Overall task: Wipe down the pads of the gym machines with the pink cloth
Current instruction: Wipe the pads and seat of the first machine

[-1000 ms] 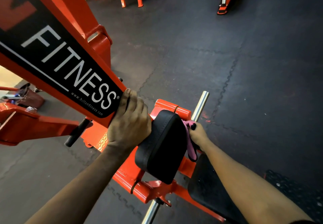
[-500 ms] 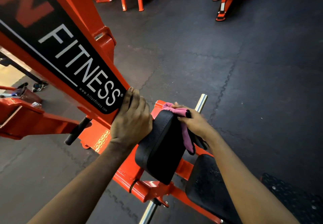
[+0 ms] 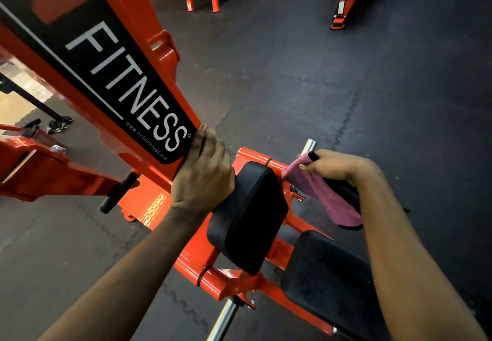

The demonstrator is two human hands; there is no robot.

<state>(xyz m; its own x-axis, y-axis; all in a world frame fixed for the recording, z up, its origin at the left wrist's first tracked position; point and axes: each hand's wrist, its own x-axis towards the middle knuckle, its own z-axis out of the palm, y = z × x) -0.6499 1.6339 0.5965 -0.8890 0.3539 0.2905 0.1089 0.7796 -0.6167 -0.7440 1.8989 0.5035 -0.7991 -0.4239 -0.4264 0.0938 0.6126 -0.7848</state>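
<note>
The fingers (image 3: 310, 163) of the right hand (image 3: 343, 166) are pinched shut on the upper edge of the pink cloth (image 3: 323, 194), which hangs limp below the palm, just to the right of the upright black pad (image 3: 247, 218) and apparently clear of it. The left hand (image 3: 203, 172) is curled closed over the end of the orange frame arm (image 3: 149, 55), beside the pad's left face, bracing the machine. A second pad, the flat black seat (image 3: 327, 282), lies lower right, under the right forearm.

The cloth looks light, soft and floppy, so a pinch at one edge leaves most of it dangling; bunching it into the palm would likely give a broader, firmer wiping face. The pad looks firm and smooth-skinned with stitched edges, and should not shift under pressure since it is bolted to the frame. A chrome bar (image 3: 308, 145) juts out just beyond the cloth and could snag it.
</note>
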